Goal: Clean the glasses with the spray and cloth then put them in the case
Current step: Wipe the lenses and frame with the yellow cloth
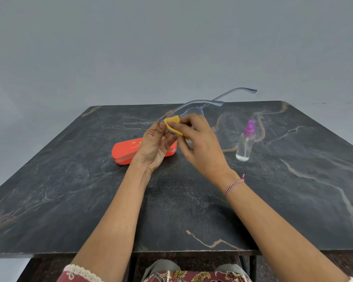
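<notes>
Both hands hold the blue-grey framed glasses (194, 112) up over the middle of the table, temples unfolded and pointing away to the right. My left hand (155, 146) pinches the frame at its left end. My right hand (198, 143) pinches a folded yellow cloth (174, 124) against the left lens. The orange case (124, 152) lies shut on the table, partly hidden behind my left hand. A clear spray bottle (245, 142) with a purple nozzle stands upright to the right of my right hand, untouched.
The dark marble-patterned table (90, 200) fills the view, its near edge at the bottom and its far edge against a plain grey wall. My knees in patterned cloth show below the near edge.
</notes>
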